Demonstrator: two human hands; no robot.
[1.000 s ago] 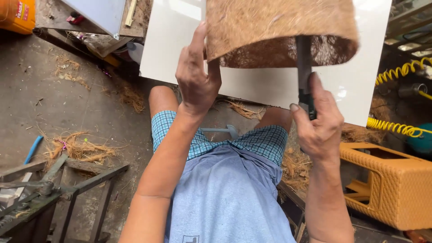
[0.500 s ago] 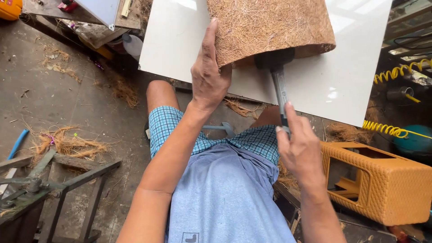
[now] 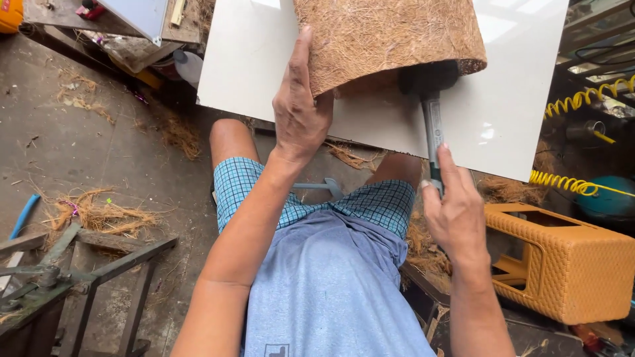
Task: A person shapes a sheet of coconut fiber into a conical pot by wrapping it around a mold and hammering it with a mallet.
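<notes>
Fingers of my left hand (image 3: 301,112) pressed flat against the curled coir mat (image 3: 383,39) to steady it, while my right hand (image 3: 456,211) gripped a hammer (image 3: 433,125) whose head sat beneath the mat's edge on the white board (image 3: 245,73).

The far part of the coir sheet (image 3: 390,33) and white board (image 3: 251,59) runs off the top edge, the hammer (image 3: 431,99) head sits half hidden under the sheet's curl, and its grip is buried in the right hand (image 3: 456,211).
</notes>
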